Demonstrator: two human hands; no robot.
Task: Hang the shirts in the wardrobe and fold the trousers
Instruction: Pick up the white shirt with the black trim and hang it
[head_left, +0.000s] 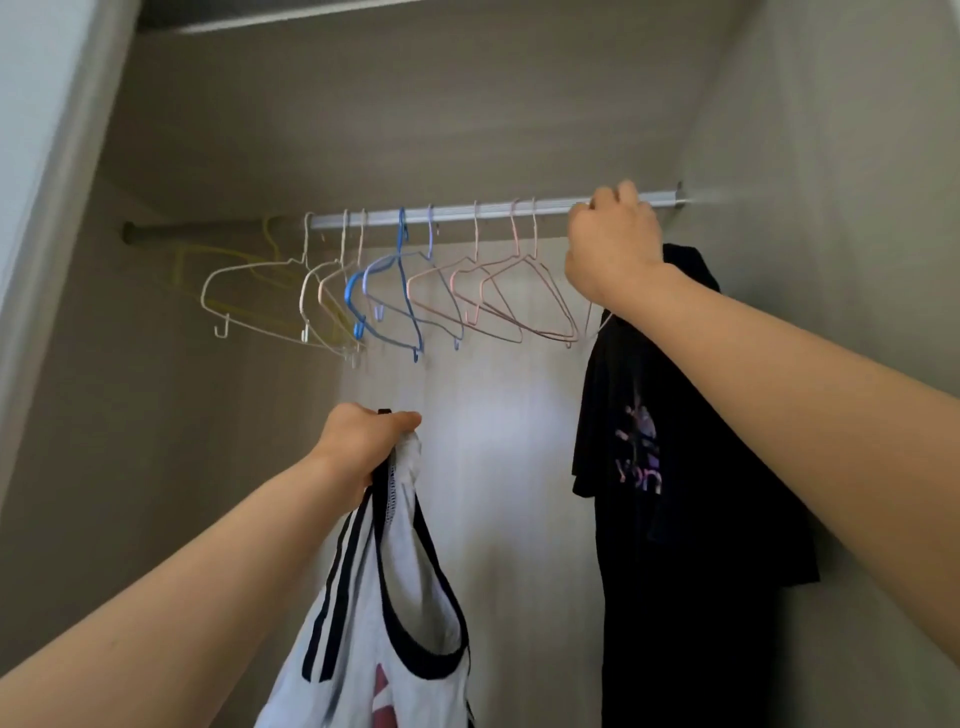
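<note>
Inside the wardrobe a silver rail (457, 213) runs left to right. My right hand (613, 244) is up at the rail's right end, fingers closed around the hook of the hanger that carries a black T-shirt (675, 467) with a purple print. The hook itself is hidden by the fingers. My left hand (363, 447) is lower, in the middle, shut on the shoulder of a white tank top (384, 613) with black trim and black stripes, which dangles down from it.
Several empty wire hangers (395, 291), white, blue, pink and yellow, hang bunched along the rail left of my right hand. Grey wardrobe walls (831, 208) close in on both sides, with a shelf edge above.
</note>
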